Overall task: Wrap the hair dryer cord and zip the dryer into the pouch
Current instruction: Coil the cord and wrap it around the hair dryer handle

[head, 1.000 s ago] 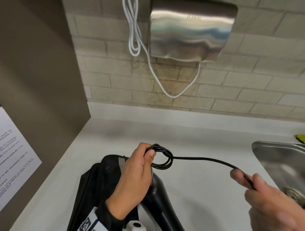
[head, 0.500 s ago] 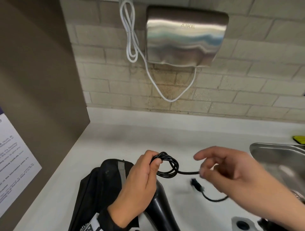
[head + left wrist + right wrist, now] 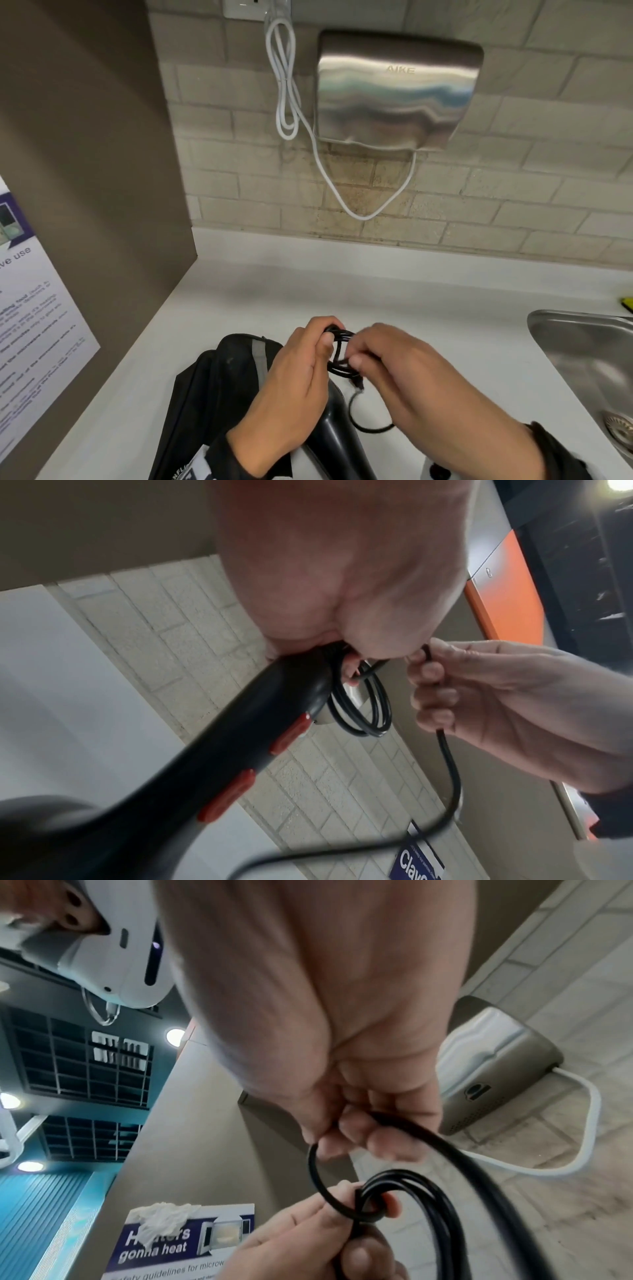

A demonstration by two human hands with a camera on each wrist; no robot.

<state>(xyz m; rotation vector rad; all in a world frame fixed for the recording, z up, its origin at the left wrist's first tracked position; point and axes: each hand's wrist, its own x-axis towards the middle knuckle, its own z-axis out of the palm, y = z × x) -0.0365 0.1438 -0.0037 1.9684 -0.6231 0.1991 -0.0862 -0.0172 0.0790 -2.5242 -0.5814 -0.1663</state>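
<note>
A black hair dryer with red switches is held above the white counter, handle up. My left hand grips the top of its handle and the coiled black cord there. The coil hangs beside the handle in small loops. My right hand pinches the loose cord right against the coil. A slack length with the plug end dangles under the hands. The black pouch lies on the counter below my left hand, partly covered.
A steel sink lies at the right. A steel hand dryer with a white cable hangs on the tiled wall. A brown side panel with a poster closes the left. Bare counter stretches behind the hands.
My right hand has moved left, from holding the cord out at the right to meeting my left hand at the coil. The stretched cord is now slack and looped.
</note>
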